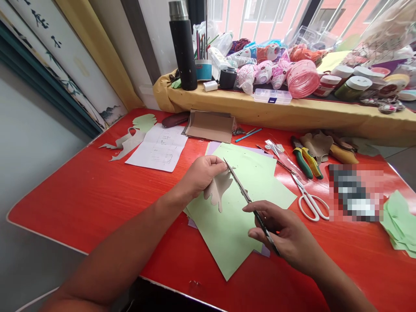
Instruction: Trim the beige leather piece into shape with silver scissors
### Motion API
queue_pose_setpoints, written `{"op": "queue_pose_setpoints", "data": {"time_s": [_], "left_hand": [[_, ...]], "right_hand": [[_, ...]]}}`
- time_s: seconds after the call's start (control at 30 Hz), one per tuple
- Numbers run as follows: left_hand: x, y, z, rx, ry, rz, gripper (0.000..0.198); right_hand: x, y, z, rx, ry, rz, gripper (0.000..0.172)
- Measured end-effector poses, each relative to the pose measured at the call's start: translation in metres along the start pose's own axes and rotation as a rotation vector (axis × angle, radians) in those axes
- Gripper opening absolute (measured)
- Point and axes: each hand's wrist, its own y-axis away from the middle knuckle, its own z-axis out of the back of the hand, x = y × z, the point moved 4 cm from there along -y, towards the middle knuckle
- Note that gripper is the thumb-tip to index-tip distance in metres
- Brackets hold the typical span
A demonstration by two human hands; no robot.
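My left hand pinches a beige leaf-shaped cutout of felt or leather by its upper edge. My right hand grips a slim pointed metal craft tool with a dark handle, and its tip reaches up past the cutout. The tool's shaft crosses just to the right of the cutout, and I cannot tell if they touch. Both hands hover over a sheet of pale green paper, which lies on lilac paper on a red table.
White-handled scissors and green-and-yellow-handled pliers lie to the right. A paper pattern sheet, cardboard and green cutouts also lie on the table. A cloth-covered ledge behind holds a black thermos and craft supplies.
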Motion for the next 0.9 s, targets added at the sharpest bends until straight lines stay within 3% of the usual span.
{"op": "queue_pose_setpoints", "data": {"time_s": [0.17, 0.3, 0.43, 0.67, 0.9], "left_hand": [[0.0, -0.001, -0.001, -0.023, 0.054, -0.008, 0.024], [0.001, -0.002, -0.001, -0.021, 0.218, -0.029, 0.033], [0.0, -0.001, -0.006, 0.056, 0.335, -0.017, 0.043], [-0.005, 0.005, -0.016, 0.184, 0.275, -0.096, 0.046], [-0.004, 0.007, -0.021, 0.234, 0.247, -0.139, 0.044]], "right_hand": [[-0.012, -0.005, -0.005, -0.03, -0.205, -0.006, 0.036], [-0.019, -0.009, 0.004, -0.181, -0.318, -0.007, 0.04], [-0.018, -0.012, 0.017, -0.283, -0.318, 0.042, 0.043], [-0.014, -0.017, 0.016, -0.295, -0.314, 0.054, 0.049], [-0.017, -0.02, 0.018, -0.346, -0.335, 0.06, 0.05]]}}
